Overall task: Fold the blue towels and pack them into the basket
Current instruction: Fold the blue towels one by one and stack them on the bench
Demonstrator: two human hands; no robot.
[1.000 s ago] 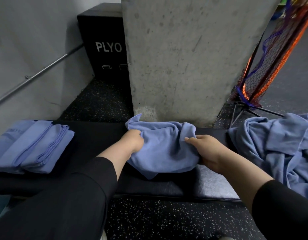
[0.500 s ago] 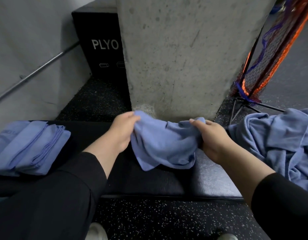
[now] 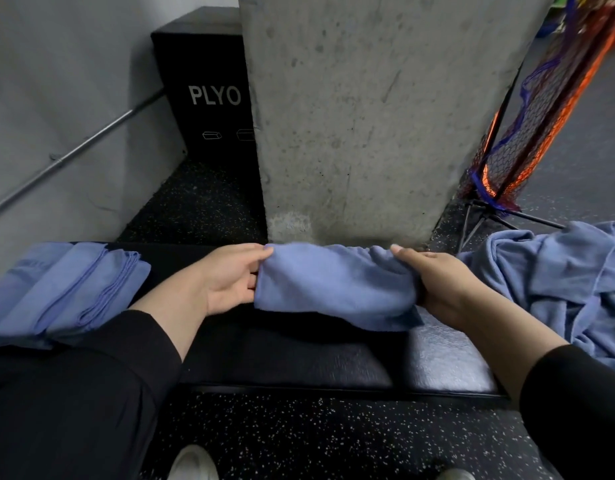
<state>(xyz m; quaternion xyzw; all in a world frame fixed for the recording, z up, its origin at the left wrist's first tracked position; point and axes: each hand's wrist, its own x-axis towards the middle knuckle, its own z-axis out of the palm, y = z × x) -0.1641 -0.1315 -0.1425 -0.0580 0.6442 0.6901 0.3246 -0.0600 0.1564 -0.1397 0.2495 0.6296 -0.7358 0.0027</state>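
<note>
A blue towel [image 3: 333, 285] is stretched between my two hands just above a black padded bench [image 3: 299, 355]. My left hand [image 3: 230, 278] pinches its left end with thumb on top. Its right end is gripped by my right hand [image 3: 434, 282]. The towel sags in the middle and its lower edge hangs toward the bench. A stack of folded blue towels [image 3: 63, 289] lies on the bench's left end. A heap of loose blue towels [image 3: 558, 282] lies at the right. No basket is in view.
A concrete pillar [image 3: 368, 116] rises right behind the bench. A black box marked PLYO [image 3: 209, 95] stands at the back left beside a grey wall with a metal rail [image 3: 74, 154]. An orange and blue net on a stand [image 3: 527, 133] is at the right. Speckled floor below.
Both hands have lifted the towel off the bench and drawn apart, pulling the bunched cloth out into a wide band.
</note>
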